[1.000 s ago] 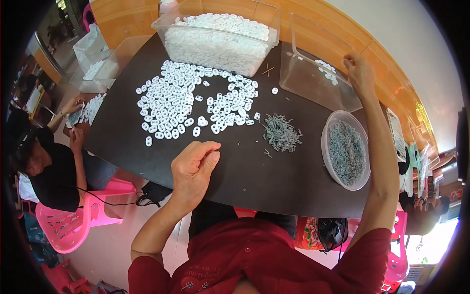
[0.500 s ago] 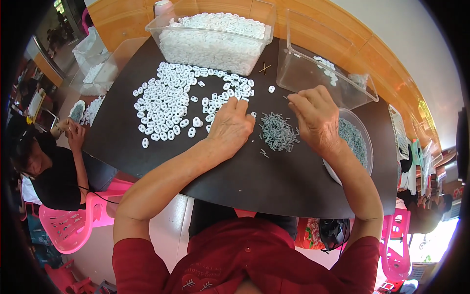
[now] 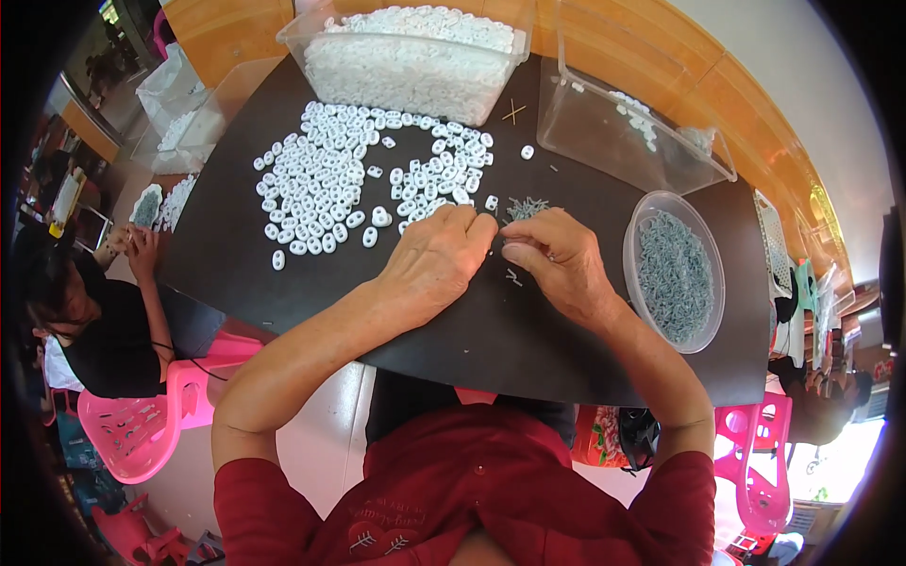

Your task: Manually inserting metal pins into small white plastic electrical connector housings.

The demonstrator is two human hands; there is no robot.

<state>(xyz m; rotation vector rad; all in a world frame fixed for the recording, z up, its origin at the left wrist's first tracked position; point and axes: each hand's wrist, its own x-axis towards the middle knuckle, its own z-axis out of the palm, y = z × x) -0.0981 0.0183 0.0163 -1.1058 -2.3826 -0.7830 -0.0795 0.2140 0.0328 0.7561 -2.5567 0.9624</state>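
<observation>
Both hands meet at the middle of the black table (image 3: 491,321): left hand (image 3: 436,261) and right hand (image 3: 559,265) with fingertips close together over a small heap of grey pins (image 3: 525,208). White pieces (image 3: 330,184) lie spread just beyond the left hand. A round bowl (image 3: 676,274) of pins sits right of the right hand. Behind stand a full white tub (image 3: 411,57) and a clear bin (image 3: 623,127).

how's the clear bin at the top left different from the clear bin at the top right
The left clear bin is heaped full of small white pieces; the right clear bin holds only a few at its far end. The left bin sits square at the table's far edge; the right one lies angled. Both are clear plastic and rectangular.
</observation>
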